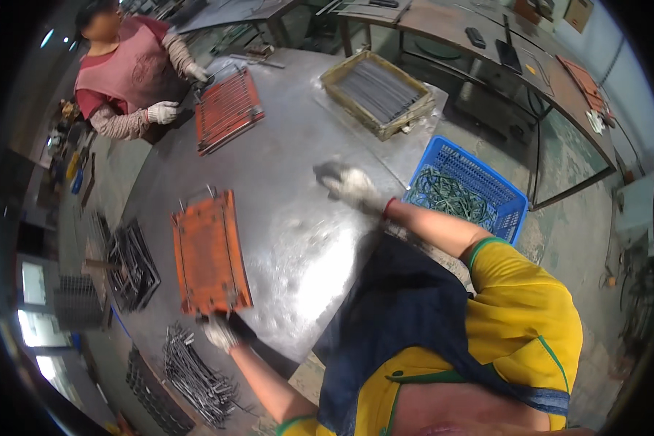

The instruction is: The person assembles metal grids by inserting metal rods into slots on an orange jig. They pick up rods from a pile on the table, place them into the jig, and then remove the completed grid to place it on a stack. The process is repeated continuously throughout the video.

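Observation:
An orange rectangular jig plate (209,251) lies on the metal table (283,138) in front of me, with thin rods along its long sides and a wire loop at its far end. My left hand (220,332), in a white glove with dark fingers, is closed at the near edge of this plate. My right hand (352,187), gloved alike, is raised over the table to the right of the plate. Motion smears its dark fingers, so I cannot make out whether they hold anything.
Across the table a co-worker (131,73) in gloves handles another orange jig (229,109) laid with rods. A yellowish tray (334,78) of grey rods sits far right, near a blue basket (512,196) of green strands. Bundled dark rods (196,378) and black bent frames (132,265) lie left.

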Available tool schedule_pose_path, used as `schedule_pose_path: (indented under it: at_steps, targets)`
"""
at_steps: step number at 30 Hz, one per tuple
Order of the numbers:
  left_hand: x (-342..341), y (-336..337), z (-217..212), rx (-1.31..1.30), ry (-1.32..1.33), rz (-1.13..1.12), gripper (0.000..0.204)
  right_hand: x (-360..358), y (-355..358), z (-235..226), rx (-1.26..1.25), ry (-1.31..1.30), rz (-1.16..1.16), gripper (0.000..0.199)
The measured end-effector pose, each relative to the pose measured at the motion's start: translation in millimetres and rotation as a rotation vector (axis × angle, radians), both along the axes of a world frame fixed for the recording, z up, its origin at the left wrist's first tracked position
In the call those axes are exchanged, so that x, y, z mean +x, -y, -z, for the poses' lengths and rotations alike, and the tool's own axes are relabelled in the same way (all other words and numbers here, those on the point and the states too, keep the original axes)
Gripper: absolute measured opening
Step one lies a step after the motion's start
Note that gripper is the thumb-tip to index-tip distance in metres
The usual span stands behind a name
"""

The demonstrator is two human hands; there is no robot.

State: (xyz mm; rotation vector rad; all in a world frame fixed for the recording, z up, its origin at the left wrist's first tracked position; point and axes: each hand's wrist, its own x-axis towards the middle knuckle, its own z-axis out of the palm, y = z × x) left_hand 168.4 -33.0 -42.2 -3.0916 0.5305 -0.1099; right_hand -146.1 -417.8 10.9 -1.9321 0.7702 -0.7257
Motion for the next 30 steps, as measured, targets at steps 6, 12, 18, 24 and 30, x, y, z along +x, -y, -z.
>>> schedule_pose_path:
  at_steps: [6,12,18,24,30]
  targets:
    - [-114,-19,-52,-0.335,-0.210,-0.215,0.046,-35,172,-43,-0.590,-0.460,0.335,0.044]
    - [-131,-24,-10,-0.975,-0.166,-0.330,0.042,-31,220,-29,-0.708,-0.999,0.272,0.036]
    - [-98,-40,10,-1.005,-0.243,-0.280,0.048,11,227,-25,-0.701,-1.068,0.338,0.026]
    - [-103,-28,-1,-1.066,-0.269,-0.189,0.057,-16,260,-59,-0.251,-0.971,0.151,0.027]
    - [-72,-37,7,-1.299,-0.505,-0.143,0.052,-58,279,-38,-0.187,-0.485,0.036,0.022]
